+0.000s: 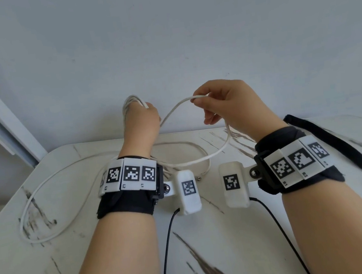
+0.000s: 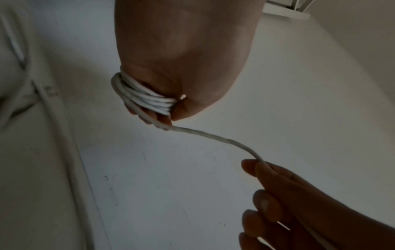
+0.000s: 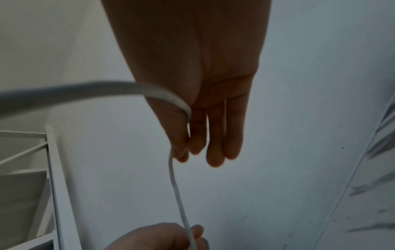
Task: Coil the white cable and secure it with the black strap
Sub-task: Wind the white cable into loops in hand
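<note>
White cable [image 1: 201, 157]: several turns wound round the fingers of the left hand [image 1: 142, 119], which is raised above the far edge of the table [image 1: 235, 244]; in the left wrist view the turns [image 2: 147, 99] sit packed side by side, the fingers curled through them. One strand runs right from the coil to the right hand [image 1: 228, 103], where thumb and forefinger pinch it (the other fingers hang loosely extended). The slack drops below the right hand, then trails across the tabletop in a wide loop to the near left.

Black strap [image 1: 347, 151]: flat on the table at the right edge, well apart from both hands, untouched.

Table: white, marble-patterned with dark veins.
</note>
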The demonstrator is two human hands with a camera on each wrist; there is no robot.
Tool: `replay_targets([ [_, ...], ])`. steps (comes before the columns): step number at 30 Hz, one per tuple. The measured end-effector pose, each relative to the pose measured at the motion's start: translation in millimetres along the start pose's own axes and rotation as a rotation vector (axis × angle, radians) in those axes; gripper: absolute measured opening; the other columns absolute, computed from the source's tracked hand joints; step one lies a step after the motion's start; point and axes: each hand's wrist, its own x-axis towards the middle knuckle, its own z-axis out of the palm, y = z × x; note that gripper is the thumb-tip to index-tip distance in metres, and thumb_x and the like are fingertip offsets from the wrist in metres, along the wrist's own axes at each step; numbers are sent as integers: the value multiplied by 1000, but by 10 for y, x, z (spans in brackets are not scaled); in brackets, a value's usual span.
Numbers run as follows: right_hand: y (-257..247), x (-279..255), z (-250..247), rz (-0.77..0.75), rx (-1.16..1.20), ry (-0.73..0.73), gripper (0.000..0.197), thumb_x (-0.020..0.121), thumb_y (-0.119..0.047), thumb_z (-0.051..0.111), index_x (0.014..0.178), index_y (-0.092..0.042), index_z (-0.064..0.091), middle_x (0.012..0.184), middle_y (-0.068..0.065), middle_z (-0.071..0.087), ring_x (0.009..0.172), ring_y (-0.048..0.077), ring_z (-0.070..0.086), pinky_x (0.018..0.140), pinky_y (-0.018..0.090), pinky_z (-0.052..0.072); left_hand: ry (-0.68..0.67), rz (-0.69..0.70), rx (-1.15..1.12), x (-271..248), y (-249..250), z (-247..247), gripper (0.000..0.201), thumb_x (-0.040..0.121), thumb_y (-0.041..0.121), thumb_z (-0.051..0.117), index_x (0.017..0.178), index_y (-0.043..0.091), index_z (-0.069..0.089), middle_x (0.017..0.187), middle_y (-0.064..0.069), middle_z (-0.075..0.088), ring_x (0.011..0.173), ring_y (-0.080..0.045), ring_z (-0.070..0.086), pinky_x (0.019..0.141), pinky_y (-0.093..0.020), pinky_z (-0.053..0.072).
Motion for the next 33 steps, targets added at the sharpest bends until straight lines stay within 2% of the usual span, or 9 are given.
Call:
replay_targets([
  [2, -6, 1, -14, -33, -3, 74, 10, 91, -13, 65, 93, -8, 73, 60, 8, 62, 54, 15, 62, 64, 32, 58, -110, -10, 61, -47, 40, 20, 25, 95, 10, 38, 72, 14, 50, 71, -5, 61, 69, -27, 60, 75, -34, 51],
  [5, -14, 0, -20, -69, -7, 159, 9, 90, -16, 66, 92, -14, 75, 52, -3, 60, 48, 11, 58, 57, 24, 56, -287, 3, 106, -124, 102, 33, 17, 94, 9, 37, 85, 9, 52, 72, -8, 63, 62, -24, 59, 71, -33, 49],
  [8, -17, 12, -27, -85, -15, 251, 10, 89, -19, 68, 93, -15, 76, 47, -11, 57, 46, 10, 54, 53, 20, 52, -445, -21, 81, -188, 160, 22, 21, 92, 11, 40, 94, 4, 59, 71, -9, 62, 64, -25, 57, 77, -37, 50],
  [11, -3, 13, -49, -84, -48, 343, 9, 87, -24, 69, 90, -18, 75, 49, -8, 57, 44, 9, 52, 53, 25, 53, -524, -95, -67, -250, 210, -1, 22, 94, 15, 42, 90, 6, 62, 65, -7, 60, 58, -19, 54, 64, -28, 49],
  [14, 14, 13, -71, -82, -109, 391, 13, 87, -30, 69, 84, -18, 73, 55, 7, 59, 43, 7, 53, 56, 31, 55, -578, -57, -77, -270, 234, -19, 16, 89, 15, 47, 91, 7, 60, 59, -2, 57, 54, -15, 50, 54, -22, 44],
  [17, 23, 27, -91, -65, -150, 404, 16, 87, -32, 69, 80, -18, 70, 52, 1, 55, 46, 9, 56, 61, 34, 57, -505, 80, 35, -240, 198, -15, 9, 87, 20, 60, 85, 12, 57, 61, 0, 54, 56, -15, 47, 58, -24, 42],
  [21, 41, 39, -74, -29, -215, 355, 12, 84, -29, 69, 79, -18, 70, 55, -4, 52, 61, 24, 61, 67, 37, 56, -342, 151, 15, -150, 133, -18, 21, 93, 29, 55, 81, 14, 48, 65, 0, 49, 56, -15, 43, 62, -28, 40],
  [27, 73, 17, -61, 52, -320, 249, 24, 83, -38, 69, 74, -16, 68, 53, -5, 45, 49, 9, 41, 54, 25, 36, -29, 135, -117, 7, 43, -83, 23, 91, 35, 51, 92, 13, 46, 71, 0, 51, 62, -19, 46, 69, -35, 43],
  [33, 78, 22, -111, 201, -275, 160, 25, 83, -29, 71, 74, -5, 73, 44, -10, 45, 37, 3, 39, 48, 19, 33, 12, 116, -139, 48, -3, -107, 20, 93, 33, 52, 93, 14, 44, 71, 1, 48, 60, -16, 43, 67, -33, 41],
])
